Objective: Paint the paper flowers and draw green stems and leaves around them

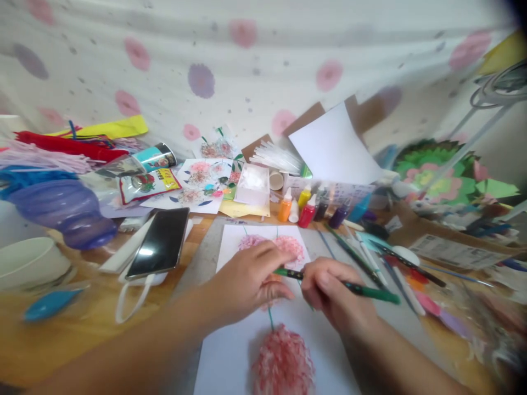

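A white sheet of paper [234, 351] lies in front of me with pink fluffy flowers painted on it, one large bloom [283, 362] near the bottom and two smaller ones [288, 247] at the top. My right hand [335, 293] holds a green pen [370, 292] lying almost level across the sheet. My left hand [249, 280] rests on the paper and pinches the pen's left end [284, 272] with its fingertips. Whether a cap is coming off is too blurred to tell.
Small paint bottles [307, 209] in orange, yellow, red and purple stand behind the sheet. A phone [160, 241] lies at the left beside a purple bottle [61, 211] and a white bowl [28, 262]. Pens and brushes [370, 258] are scattered at the right. Flower cards [201, 184] sit behind.
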### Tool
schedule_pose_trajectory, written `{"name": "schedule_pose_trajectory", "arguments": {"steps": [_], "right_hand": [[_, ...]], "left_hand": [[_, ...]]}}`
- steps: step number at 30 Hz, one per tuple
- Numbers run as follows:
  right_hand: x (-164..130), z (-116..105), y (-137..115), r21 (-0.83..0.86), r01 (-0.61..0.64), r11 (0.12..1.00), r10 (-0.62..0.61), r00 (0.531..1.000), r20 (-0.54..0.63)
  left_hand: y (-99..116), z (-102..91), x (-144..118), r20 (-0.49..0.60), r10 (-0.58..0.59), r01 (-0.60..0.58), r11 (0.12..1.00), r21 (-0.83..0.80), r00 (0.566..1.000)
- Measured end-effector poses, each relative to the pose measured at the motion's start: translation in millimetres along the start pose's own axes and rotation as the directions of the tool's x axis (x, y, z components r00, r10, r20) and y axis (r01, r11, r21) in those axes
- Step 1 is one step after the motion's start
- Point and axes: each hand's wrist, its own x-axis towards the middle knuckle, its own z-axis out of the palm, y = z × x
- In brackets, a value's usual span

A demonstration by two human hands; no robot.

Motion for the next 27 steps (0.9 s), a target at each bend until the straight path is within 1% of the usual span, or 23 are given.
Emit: {"name": "schedule_pose_trajectory", "arguments": {"steps": [2,4,5,6,8,9,10,11,13,15,16,17,18,20,22,24,25,27], "right_hand": [[-3.0,2.0,-0.3,0.127,-0.066,0.990,0.060,0.997,0.050],[-4.1,-2.6,-4.7,0.235,-0.114,0.965,0.098,0.992,0.082],[-4.2,-8.7,-8.0,0.281,-0.103,0.954,0.091,0.994,0.054],[-4.3,-17.1,-11.5,0.311,-0.071,0.948,0.075,0.997,-0.001],[-5.3,-38.0,-17.2,0.337,0.022,0.941,0.039,0.984,-0.174],[-6.4,-48.1,-18.6,0.341,0.023,0.940,0.054,0.975,-0.216],[-8.0,-56.3,-18.5,0.338,-0.001,0.941,0.080,0.972,-0.219],[-9.9,-62.0,-17.0,0.332,-0.042,0.942,0.113,0.974,-0.197],[-14.0,-64.5,-9.8,0.272,-0.135,0.953,0.187,0.967,-0.174],[-17.5,-57.9,0.4,0.186,-0.222,0.957,0.258,0.945,-0.203],[-18.8,-53.2,5.3,0.147,-0.264,0.953,0.292,0.930,-0.224],[-19.7,-48.6,9.6,0.118,-0.307,0.944,0.327,0.916,-0.235],[-20.4,-44.8,12.9,0.108,-0.348,0.931,0.364,0.902,-0.232],[-21.2,-40.2,16.0,0.085,-0.410,0.908,0.418,0.885,-0.207],[-21.7,-38.9,15.0,0.006,-0.416,0.909,0.409,0.892,-0.193],[-22.0,-38.7,12.4,-0.114,-0.384,0.916,0.357,0.912,-0.204],[-22.1,-38.5,11.3,-0.171,-0.370,0.913,0.332,0.919,-0.213],[-22.0,-37.6,10.4,-0.240,-0.370,0.898,0.316,0.919,-0.235]], "left_hand": [[1.4,-0.4,0.8,0.079,0.056,-0.061,0.997,0.056,0.995],[1.9,-3.0,-0.2,0.102,0.054,-0.061,0.996,0.068,0.993],[0.4,-6.0,-1.0,0.089,0.033,-0.041,0.996,0.083,0.995],[-2.5,-10.1,-1.8,0.066,0.008,-0.015,0.995,0.100,0.998],[-11.4,-19.9,-2.5,-0.039,-0.085,0.089,0.986,0.138,0.996],[-16.1,-24.3,-2.2,-0.085,-0.125,0.137,0.980,0.144,0.988],[-20.2,-27.7,-1.5,-0.117,-0.171,0.187,0.971,0.146,0.978],[-23.1,-29.8,-0.4,-0.115,-0.206,0.221,0.966,0.134,0.972],[-25.6,-30.5,2.4,-0.104,-0.285,0.297,0.947,0.125,0.953],[-26.8,-29.3,5.1,-0.085,-0.369,0.378,0.914,0.149,0.925],[-28.5,-29.0,6.1,-0.066,-0.415,0.419,0.888,0.190,0.908],[-31.5,-29.3,6.5,-0.018,-0.454,0.444,0.862,0.246,0.891],[-36.0,-30.1,6.4,0.052,-0.492,0.453,0.834,0.314,0.869],[-47.7,-33.0,4.4,0.178,-0.550,0.449,0.797,0.404,0.816],[-59.8,-36.2,0.8,0.244,-0.576,0.443,0.784,0.435,0.780],[-67.7,-38.8,-2.3,0.270,-0.583,0.410,0.767,0.493,0.766],[-69.3,-39.9,-3.1,0.277,-0.588,0.386,0.752,0.535,0.760],[-68.1,-41.8,-2.7,0.287,-0.598,0.342,0.719,0.605,0.748]]}}
